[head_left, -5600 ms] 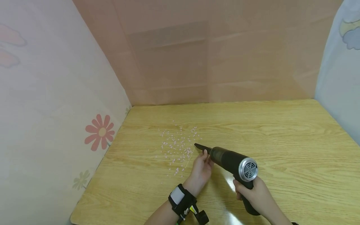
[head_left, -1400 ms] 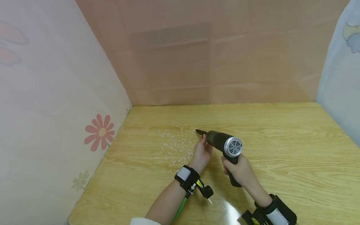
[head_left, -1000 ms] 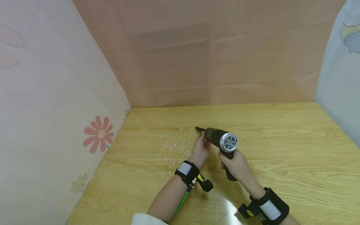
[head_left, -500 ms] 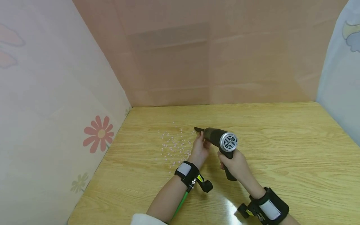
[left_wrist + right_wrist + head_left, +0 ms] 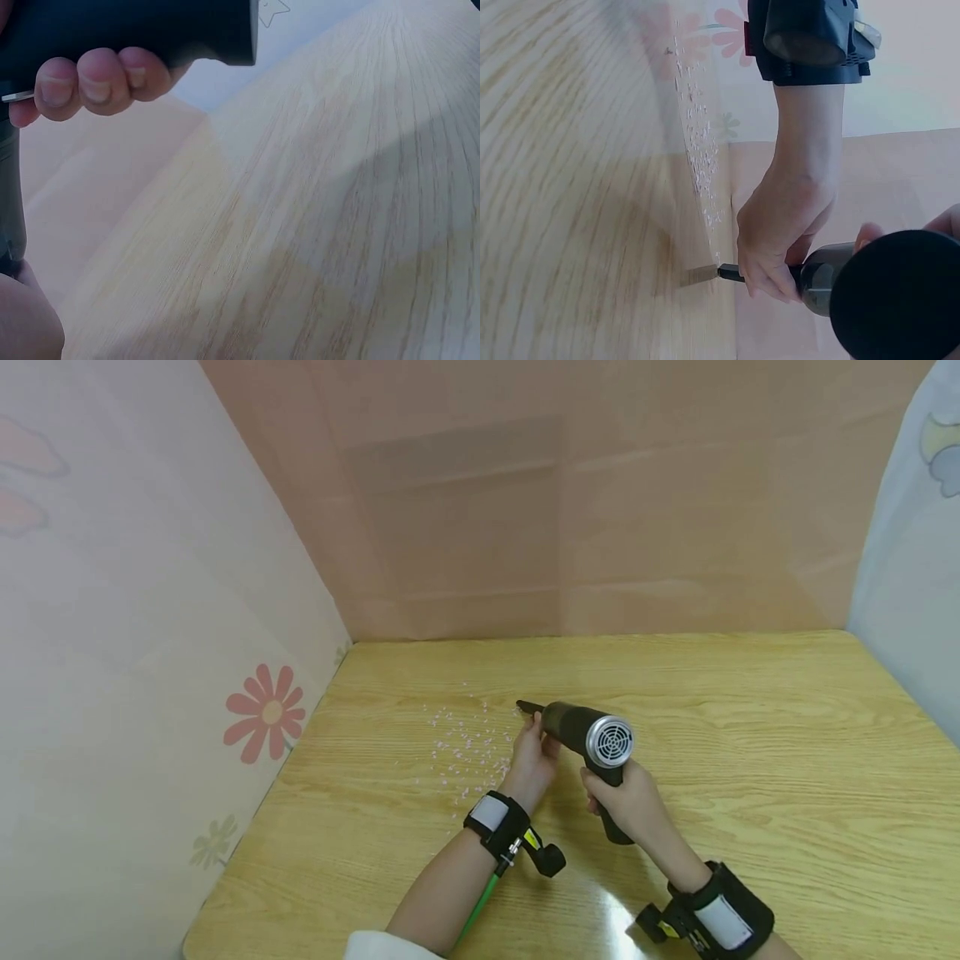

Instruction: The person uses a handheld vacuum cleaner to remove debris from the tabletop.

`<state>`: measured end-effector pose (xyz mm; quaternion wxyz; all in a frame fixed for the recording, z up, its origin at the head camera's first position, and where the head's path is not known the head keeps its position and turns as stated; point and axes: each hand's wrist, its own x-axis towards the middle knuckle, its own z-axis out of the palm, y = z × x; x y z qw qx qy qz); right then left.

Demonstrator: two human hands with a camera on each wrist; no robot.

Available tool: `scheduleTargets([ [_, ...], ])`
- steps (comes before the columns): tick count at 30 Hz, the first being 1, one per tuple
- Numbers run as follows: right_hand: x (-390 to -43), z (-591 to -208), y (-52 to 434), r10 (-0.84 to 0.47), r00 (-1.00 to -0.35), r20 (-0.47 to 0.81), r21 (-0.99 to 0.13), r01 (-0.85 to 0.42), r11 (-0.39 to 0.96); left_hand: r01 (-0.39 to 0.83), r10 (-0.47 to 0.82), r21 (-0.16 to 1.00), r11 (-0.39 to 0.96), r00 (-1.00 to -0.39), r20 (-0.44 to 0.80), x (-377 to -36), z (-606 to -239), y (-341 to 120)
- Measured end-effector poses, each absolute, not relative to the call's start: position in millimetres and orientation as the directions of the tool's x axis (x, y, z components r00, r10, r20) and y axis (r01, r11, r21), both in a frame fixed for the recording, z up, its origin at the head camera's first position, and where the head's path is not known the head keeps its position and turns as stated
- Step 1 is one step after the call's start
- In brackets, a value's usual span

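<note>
Centre of the head view, just below the middle, the black handheld vacuum point(image 5: 588, 739) sits in both hands above the wooden desk point(image 5: 750, 760). The right hand point(image 5: 628, 797) has its grip wrapped round the handle, fingers curled tight, grey vented rear end facing the camera. The left hand point(image 5: 531, 762) pinches the front of the barrel by the narrow nozzle point(image 5: 528, 707), thumb and fingers closed on it; the right wrist view shows that hand point(image 5: 776, 240) clamped right behind the nozzle tip point(image 5: 727, 271). The tip points toward the upper left, at the edge of a scatter of small pinkish-white crumbs point(image 5: 468, 747) lying on the desk left of the hands. In the left wrist view, fingertips point(image 5: 94, 79) curl under the dark handle at the upper left. A red flower print point(image 5: 265, 712) marks the left wall.
</note>
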<state>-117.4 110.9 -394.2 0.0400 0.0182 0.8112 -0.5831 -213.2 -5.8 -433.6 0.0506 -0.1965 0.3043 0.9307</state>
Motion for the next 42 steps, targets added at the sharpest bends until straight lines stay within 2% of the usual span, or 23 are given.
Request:
scheduleTargets([
  [42,-107,-400,112,-0.029,-0.997,-0.077,-0.940,0.063,0.336,-0.222,-0.016,0.512,-0.829,-0.908,-0.419,-196,-429,-10],
])
